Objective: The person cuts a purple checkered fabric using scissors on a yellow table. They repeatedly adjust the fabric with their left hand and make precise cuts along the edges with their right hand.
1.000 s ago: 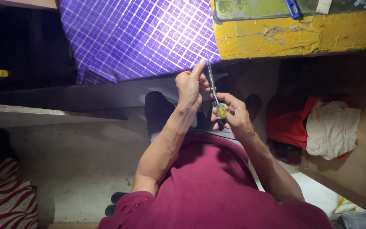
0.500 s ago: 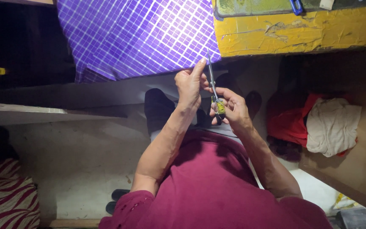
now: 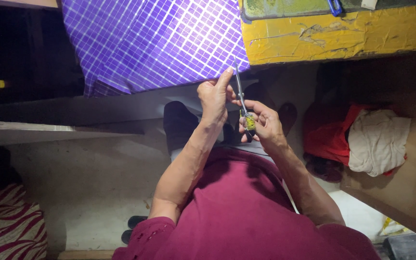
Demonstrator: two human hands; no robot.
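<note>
My right hand (image 3: 262, 123) grips a screwdriver (image 3: 243, 102) by its yellow-green handle, the thin metal shaft pointing up toward the edge of a purple checked cloth (image 3: 155, 43). My left hand (image 3: 214, 96) is raised beside the shaft, fingers pinched around its upper part, index finger extended upward. Whether a small part sits between those fingers cannot be made out. Both forearms rise from my maroon shirt (image 3: 246, 212).
A worn yellow board (image 3: 343, 31) with a blue clip on top lies at the upper right. Red and white cloths (image 3: 362, 137) are piled to the right. A grey shelf edge (image 3: 49, 130) runs left; a red-striped fabric (image 3: 6, 231) sits bottom left.
Both hands with the screwdriver have shifted very slightly; the grip looks the same.
</note>
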